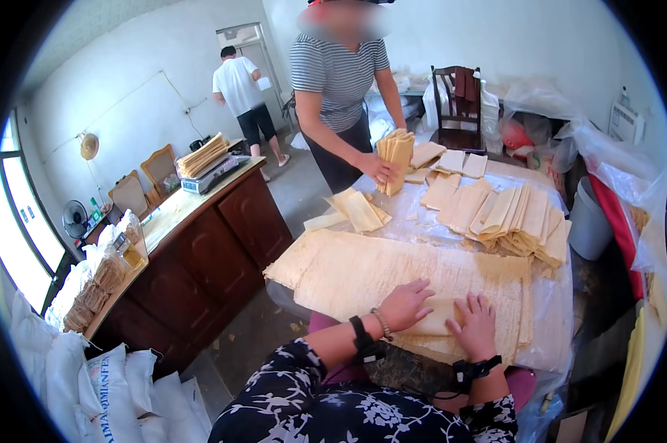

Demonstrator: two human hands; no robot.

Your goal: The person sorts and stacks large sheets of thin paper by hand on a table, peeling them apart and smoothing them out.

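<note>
A wide stack of thin, pale-yellow sheets [370, 258], which look like flatbread, lies along the near side of the table. A narrower folded strip of sheet [438, 316] rests on its near edge. My left hand [409, 304] lies on the strip's left part, fingers stretched out. On its right end presses my right hand [474, 323], fingers spread and pointing away from me. Neither hand grips anything. Across the table, a person in a striped shirt [341, 81] holds a folded bundle of sheets [396, 159] upright.
Folded sheets [510, 214] are piled at the table's right, with loose pieces [356, 210] at its far left. The table has a plastic cover [415, 214]. To the left stands a wooden cabinet [201, 273] bearing a scale [204, 177]. White sacks [112, 391] fill the lower left.
</note>
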